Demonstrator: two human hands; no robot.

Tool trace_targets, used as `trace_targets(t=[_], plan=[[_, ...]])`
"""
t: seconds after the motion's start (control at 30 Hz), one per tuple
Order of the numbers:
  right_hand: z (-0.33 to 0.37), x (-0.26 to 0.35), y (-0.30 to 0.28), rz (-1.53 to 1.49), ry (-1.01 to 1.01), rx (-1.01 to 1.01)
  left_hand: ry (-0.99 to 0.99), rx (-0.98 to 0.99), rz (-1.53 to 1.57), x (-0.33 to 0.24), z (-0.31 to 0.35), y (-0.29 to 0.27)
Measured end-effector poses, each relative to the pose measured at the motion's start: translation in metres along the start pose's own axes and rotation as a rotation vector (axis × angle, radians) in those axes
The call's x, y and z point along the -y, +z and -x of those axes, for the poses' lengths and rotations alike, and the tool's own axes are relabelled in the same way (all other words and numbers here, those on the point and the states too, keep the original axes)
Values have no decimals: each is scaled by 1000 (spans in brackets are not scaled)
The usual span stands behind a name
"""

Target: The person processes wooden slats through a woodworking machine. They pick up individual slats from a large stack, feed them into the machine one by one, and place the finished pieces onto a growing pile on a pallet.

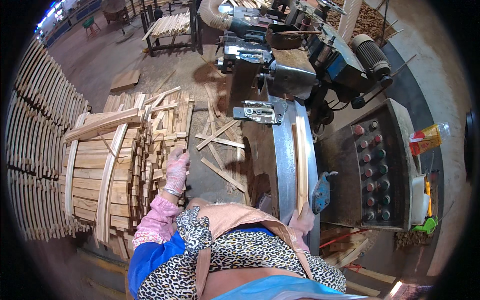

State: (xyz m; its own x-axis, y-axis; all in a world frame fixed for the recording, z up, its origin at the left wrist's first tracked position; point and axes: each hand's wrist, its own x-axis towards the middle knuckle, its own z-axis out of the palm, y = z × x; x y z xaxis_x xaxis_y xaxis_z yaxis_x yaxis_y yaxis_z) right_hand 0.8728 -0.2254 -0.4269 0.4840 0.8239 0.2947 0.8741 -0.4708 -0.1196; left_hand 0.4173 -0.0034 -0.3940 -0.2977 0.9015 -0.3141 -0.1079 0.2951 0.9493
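My left hand (177, 169), in a pale knitted glove, is beside the near right edge of a stack of wooden strips (102, 175). Its fingers are loosely bent, and I see nothing held in them. On the right, my gloved right hand (301, 223) grips the near end of a long, light wooden strip (301, 165). That strip lies lengthwise on the machine's shiny metal bed (285, 165), its far end running toward the machine head (292, 72). A blue metal block (320, 192) is fixed on the bed's right side, close to my right hand.
Right of the bed stands a control panel (372, 170) with red and green buttons. A yellow-red packet (429, 139) is at its edge. Loose strips (223, 175) lie on the floor between stack and machine. Tall stacked slats (37, 150) line the far left. Behind is a motor (371, 54).
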Motion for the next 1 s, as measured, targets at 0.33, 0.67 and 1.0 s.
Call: trace_targets(t=[0.33,0.67,1.0], plan=[[-216,87,115,-195,-44,-251,476,-333,35,-88,-104,-7],[-15,7,14,-69,34,148,54,-1259,66,-136,-193,-216],[-74,43,41,-136,-71,-124,-157,-819,534,-116,-257,-343]])
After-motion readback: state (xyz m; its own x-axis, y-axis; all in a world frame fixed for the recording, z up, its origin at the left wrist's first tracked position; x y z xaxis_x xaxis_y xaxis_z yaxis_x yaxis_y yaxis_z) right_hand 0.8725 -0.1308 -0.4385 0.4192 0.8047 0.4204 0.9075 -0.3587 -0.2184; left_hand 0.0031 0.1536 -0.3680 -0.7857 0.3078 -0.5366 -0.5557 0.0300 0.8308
